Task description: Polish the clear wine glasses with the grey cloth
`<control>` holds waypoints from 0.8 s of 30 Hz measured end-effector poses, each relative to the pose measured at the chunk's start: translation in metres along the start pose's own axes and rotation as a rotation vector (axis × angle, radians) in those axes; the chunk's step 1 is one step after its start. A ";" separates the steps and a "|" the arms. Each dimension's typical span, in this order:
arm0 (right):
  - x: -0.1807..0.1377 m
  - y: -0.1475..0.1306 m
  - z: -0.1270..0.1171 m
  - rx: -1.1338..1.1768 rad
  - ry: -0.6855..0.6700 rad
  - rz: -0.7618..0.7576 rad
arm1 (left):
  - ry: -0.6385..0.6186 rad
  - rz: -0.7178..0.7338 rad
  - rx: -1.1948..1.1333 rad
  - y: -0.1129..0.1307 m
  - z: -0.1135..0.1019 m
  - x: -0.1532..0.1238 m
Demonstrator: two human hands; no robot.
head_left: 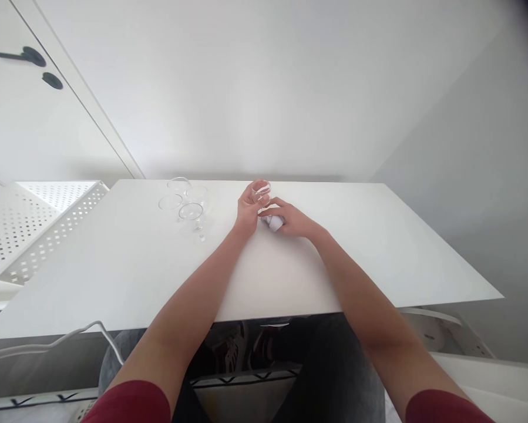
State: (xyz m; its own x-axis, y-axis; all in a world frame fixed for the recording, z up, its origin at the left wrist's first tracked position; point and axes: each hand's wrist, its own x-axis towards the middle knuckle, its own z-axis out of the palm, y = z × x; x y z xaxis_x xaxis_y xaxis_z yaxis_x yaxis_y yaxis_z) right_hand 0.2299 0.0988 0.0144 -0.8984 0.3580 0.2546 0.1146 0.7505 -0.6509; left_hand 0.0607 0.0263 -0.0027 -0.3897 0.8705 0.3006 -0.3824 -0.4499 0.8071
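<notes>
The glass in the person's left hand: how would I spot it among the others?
Start at the white table. Four clear glasses cluster at its far left; right of them, the left hand grips one glass. It alone is held, apart from the cluster.

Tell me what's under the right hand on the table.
A small white wad, maybe a cloth or tissue, shows under the right hand. The fingers cover most of it, so its full shape is hidden. The left hand holds a clear glass beside it.
</notes>
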 end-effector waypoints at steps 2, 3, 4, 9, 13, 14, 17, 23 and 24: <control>0.000 0.000 0.001 -0.107 -0.051 0.035 | -0.014 -0.013 0.017 0.000 0.001 -0.001; -0.001 0.000 0.001 -0.147 -0.068 0.062 | -0.023 -0.017 0.031 0.000 0.001 -0.001; -0.001 -0.001 0.000 -0.179 -0.080 0.091 | -0.033 -0.015 0.048 -0.001 0.001 -0.001; -0.003 -0.015 0.000 -0.277 -0.151 0.196 | -0.080 0.025 0.140 -0.007 0.000 0.000; -0.003 -0.020 0.003 -0.337 -0.148 0.205 | -0.096 0.006 0.170 -0.006 0.001 -0.002; -0.004 -0.020 0.003 -0.343 -0.147 0.205 | -0.097 -0.005 0.167 -0.006 0.002 -0.002; -0.006 -0.019 0.003 -0.322 -0.143 0.233 | -0.095 -0.037 0.139 -0.005 0.003 -0.003; -0.009 -0.019 -0.003 -0.453 -0.142 0.562 | -0.048 -0.046 0.159 -0.008 0.001 -0.003; -0.010 -0.018 -0.005 -0.492 -0.130 0.635 | -0.019 -0.056 0.177 -0.009 0.001 -0.002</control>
State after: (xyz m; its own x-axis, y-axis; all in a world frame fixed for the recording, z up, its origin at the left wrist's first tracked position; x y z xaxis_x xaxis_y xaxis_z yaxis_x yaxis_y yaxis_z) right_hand 0.2387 0.0843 0.0274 -0.6379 0.7529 -0.1621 0.7649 0.5950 -0.2466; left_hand 0.0655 0.0283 -0.0104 -0.3555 0.8976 0.2607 -0.2494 -0.3599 0.8990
